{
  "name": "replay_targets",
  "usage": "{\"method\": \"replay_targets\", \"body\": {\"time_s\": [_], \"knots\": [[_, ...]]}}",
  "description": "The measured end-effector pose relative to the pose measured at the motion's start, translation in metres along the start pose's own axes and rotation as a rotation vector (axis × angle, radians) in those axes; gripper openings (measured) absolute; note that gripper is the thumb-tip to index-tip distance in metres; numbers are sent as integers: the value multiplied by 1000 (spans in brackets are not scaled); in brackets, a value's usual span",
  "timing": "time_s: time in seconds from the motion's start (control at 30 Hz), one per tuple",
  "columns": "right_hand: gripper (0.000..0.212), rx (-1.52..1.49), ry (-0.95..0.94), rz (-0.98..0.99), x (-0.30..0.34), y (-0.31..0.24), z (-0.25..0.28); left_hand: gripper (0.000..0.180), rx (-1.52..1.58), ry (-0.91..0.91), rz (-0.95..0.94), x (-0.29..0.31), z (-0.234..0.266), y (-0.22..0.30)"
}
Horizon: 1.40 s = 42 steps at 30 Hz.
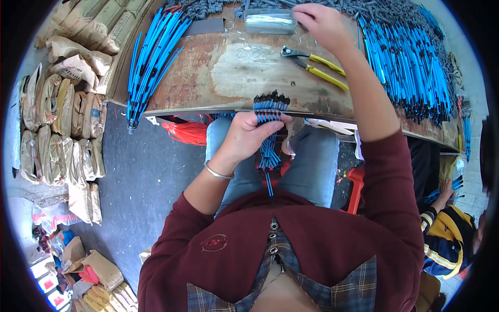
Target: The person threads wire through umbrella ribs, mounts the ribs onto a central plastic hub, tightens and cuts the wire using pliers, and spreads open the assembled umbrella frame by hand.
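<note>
A: Where is the bundle [268, 147] lying relative to the hands?
B: The left hand [248, 136] is clamping it at the near edge of the worktop [192, 93], above the lap.
A: And the right hand [325, 28]?
B: It is resting well apart from the bundle, fingertips meeting the right end of the box [270, 30]; I cannot tell whether they are gripping anything.
</note>
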State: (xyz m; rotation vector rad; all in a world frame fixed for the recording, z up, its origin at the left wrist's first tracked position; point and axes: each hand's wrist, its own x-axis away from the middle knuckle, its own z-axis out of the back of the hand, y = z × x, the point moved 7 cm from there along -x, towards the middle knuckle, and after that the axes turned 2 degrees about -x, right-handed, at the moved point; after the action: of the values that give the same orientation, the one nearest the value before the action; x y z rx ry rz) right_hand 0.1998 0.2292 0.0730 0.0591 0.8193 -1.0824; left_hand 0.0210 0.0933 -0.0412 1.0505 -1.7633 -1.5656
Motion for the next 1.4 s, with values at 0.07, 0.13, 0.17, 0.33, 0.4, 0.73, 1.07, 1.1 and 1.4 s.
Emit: {"method": "replay_targets", "body": {"time_s": [0.07,0.13,0.17,0.33,0.4,0.73,1.07,1.1,1.4], "knots": [[21,194,-275,-11,-21,8,-36,17,-51,-4,-37,0,0,5],[23,248,-392,-28,-37,3,-60,18,-68,-8,-44,0,1,8],[22,342,-476,-82,-39,8,-72,19,-68,-52,-44,0,-2,11],[19,627,-696,9,-36,-6,-88,23,-96,-144,-81,0,-1,15],[18,589,-634,-38,-35,6,-90,24,-108,-155,-90,3,-3,15],[17,516,-450,-86,-29,14,-94,26,-5,-205,-179,7,-13,24],[17,-1226,61,-617,-7,7,-16,21,43,-125,-96,-3,-2,19],[17,-1994,4,-707,6,-8,-9,20,31,-111,-97,-1,-2,18],[10,-1527,-150,-27,157,-162,34,18,-36,-115,-85,8,-5,18]]}}
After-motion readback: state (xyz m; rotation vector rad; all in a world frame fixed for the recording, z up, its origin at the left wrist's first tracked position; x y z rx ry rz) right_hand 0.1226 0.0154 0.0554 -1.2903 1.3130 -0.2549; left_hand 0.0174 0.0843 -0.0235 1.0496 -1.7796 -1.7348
